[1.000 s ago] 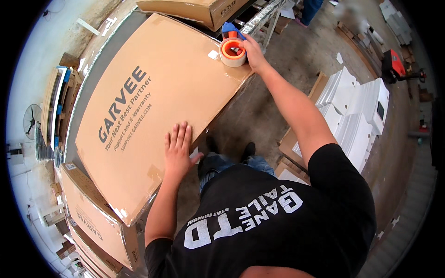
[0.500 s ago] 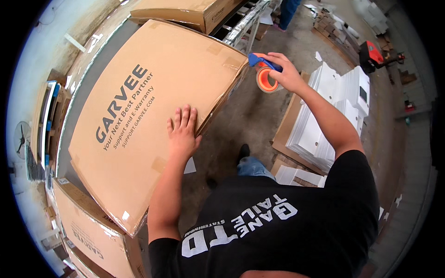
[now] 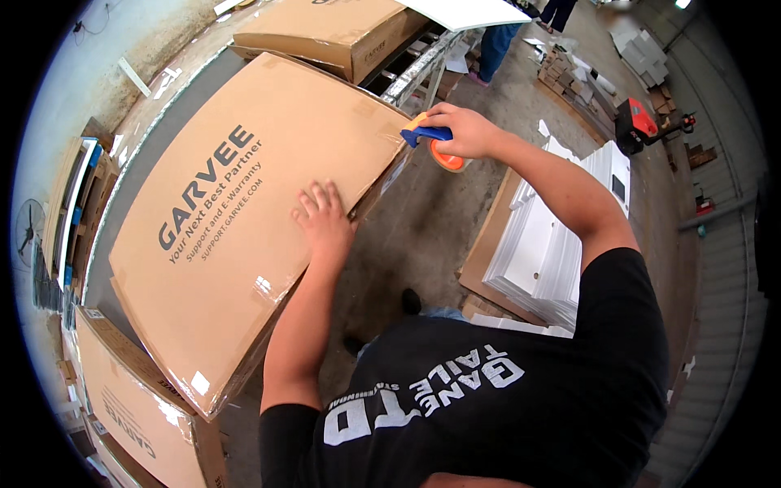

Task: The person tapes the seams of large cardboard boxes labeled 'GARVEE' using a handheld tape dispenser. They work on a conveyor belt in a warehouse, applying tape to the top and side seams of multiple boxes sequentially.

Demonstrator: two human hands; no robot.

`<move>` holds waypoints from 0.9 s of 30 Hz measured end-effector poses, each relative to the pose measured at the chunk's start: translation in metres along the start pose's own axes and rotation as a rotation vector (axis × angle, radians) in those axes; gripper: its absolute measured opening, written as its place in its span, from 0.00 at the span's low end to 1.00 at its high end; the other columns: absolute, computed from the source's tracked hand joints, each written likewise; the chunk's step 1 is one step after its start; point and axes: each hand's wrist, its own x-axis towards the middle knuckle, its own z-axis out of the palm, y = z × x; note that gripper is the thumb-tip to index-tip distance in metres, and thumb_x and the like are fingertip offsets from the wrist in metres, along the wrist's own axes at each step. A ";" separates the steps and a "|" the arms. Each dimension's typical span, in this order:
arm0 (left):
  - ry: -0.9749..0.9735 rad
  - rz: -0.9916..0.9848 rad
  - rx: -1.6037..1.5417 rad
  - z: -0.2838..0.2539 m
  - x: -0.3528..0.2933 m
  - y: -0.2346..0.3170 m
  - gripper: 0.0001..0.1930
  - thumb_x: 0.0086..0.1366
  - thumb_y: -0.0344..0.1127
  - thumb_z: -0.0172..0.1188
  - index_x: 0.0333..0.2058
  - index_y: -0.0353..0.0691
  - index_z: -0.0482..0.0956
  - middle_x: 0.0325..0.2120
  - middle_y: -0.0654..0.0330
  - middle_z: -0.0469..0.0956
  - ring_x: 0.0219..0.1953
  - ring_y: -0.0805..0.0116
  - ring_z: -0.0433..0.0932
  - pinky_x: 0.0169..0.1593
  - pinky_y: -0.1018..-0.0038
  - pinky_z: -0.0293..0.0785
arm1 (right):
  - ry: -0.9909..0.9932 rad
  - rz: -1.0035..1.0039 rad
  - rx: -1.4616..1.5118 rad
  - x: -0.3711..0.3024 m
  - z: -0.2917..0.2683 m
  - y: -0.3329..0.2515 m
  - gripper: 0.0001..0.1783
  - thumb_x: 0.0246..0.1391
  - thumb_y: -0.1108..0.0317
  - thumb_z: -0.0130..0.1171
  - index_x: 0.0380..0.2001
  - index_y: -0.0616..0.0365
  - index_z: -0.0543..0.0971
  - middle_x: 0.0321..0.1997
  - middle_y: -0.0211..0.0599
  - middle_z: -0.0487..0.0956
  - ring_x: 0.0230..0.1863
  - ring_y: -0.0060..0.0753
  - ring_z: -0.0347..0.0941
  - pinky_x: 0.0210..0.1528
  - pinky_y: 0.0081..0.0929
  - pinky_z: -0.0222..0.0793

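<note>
A large flat brown cardboard box (image 3: 244, 203) with dark printing lies across the grey work surface in front of me. Spread over the top near its right-hand edge is my left hand (image 3: 324, 218), fingers apart and holding nothing. My right hand (image 3: 460, 130) grips a blue tape dispenser (image 3: 427, 134) carrying an orange-cored roll of tape (image 3: 447, 157). The dispenser's front end is at the box's far right corner; whether tape sticks there cannot be made out. Clear tape shines along the near edges of the box.
More cardboard boxes stand beyond (image 3: 358, 41) and at near left (image 3: 134, 398). Stacked white panels (image 3: 545, 252) lie on the floor to my right. Farther off are a red and black pallet truck (image 3: 639, 124) and a person's legs in blue trousers (image 3: 498, 50).
My right hand has brought the tape dispenser left, against the box's far right corner. My left hand stays flat on the top. The whole view has shifted slightly.
</note>
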 end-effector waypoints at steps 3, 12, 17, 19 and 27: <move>0.107 0.015 -0.067 -0.002 0.028 0.028 0.53 0.59 0.60 0.69 0.76 0.46 0.52 0.76 0.47 0.51 0.74 0.29 0.50 0.67 0.29 0.54 | -0.035 -0.039 0.009 0.001 0.004 0.004 0.31 0.48 0.53 0.62 0.56 0.52 0.82 0.61 0.41 0.77 0.57 0.48 0.77 0.61 0.39 0.73; 0.084 0.070 -0.001 0.006 0.047 0.033 0.53 0.56 0.64 0.70 0.73 0.43 0.59 0.73 0.46 0.59 0.69 0.25 0.61 0.60 0.29 0.66 | -0.140 -0.124 -0.076 0.056 -0.021 -0.019 0.29 0.48 0.56 0.62 0.54 0.54 0.83 0.56 0.42 0.79 0.56 0.49 0.77 0.59 0.39 0.74; 0.091 0.121 0.002 0.001 0.049 0.043 0.53 0.56 0.65 0.70 0.73 0.42 0.60 0.73 0.47 0.60 0.69 0.26 0.63 0.60 0.31 0.67 | -0.260 -0.030 -0.070 0.088 0.028 0.003 0.26 0.48 0.52 0.62 0.52 0.45 0.84 0.51 0.43 0.79 0.51 0.49 0.79 0.53 0.40 0.76; 0.096 0.124 0.013 -0.001 0.048 0.031 0.52 0.56 0.64 0.70 0.72 0.42 0.61 0.73 0.48 0.60 0.68 0.27 0.63 0.60 0.33 0.68 | -0.075 -0.180 0.086 0.059 0.048 0.020 0.26 0.48 0.52 0.64 0.52 0.45 0.84 0.51 0.42 0.78 0.52 0.50 0.78 0.54 0.41 0.75; 0.096 0.111 -0.028 -0.003 0.042 0.034 0.50 0.57 0.61 0.71 0.71 0.40 0.63 0.72 0.49 0.62 0.66 0.30 0.66 0.61 0.37 0.69 | -0.200 -0.026 -0.045 0.019 0.089 0.032 0.25 0.45 0.50 0.64 0.48 0.43 0.87 0.52 0.36 0.79 0.52 0.48 0.79 0.53 0.40 0.77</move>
